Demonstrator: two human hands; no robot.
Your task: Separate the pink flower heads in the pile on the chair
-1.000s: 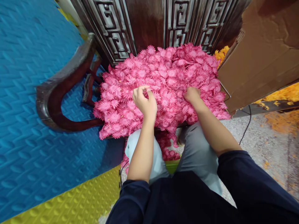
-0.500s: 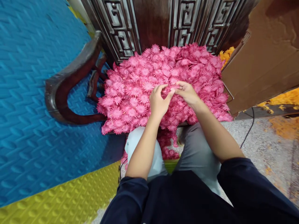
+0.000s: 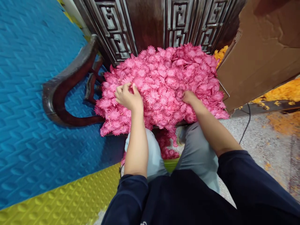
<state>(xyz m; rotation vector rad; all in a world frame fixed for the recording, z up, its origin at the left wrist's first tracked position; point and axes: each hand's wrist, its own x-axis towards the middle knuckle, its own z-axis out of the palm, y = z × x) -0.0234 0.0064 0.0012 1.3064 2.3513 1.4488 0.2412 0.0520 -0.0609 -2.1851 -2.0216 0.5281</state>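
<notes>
A broad heap of pink artificial flower pieces with thin pointed petals lies in front of me. Over its left part hovers my left hand, thumb and forefinger apart and the other fingers curled. A blurred pink flower piece shows just past the thumb tip, seemingly loose from the fingers. Farther right, my right hand reaches down into the heap with its fingers drawn together. Its fingertips are partly hidden, and what they pinch cannot be made out.
The heap rests on a dark wooden seat with a carved back and a curved armrest. A cardboard box stands at the right, with orange flower pieces beside it. Blue matting covers the left; more pink pieces lie below my knees.
Both hands were together over the heap's middle, fingering a pink piece. They have parted: the left has moved left, and the right has lowered into the flowers. The view has shifted slightly.
</notes>
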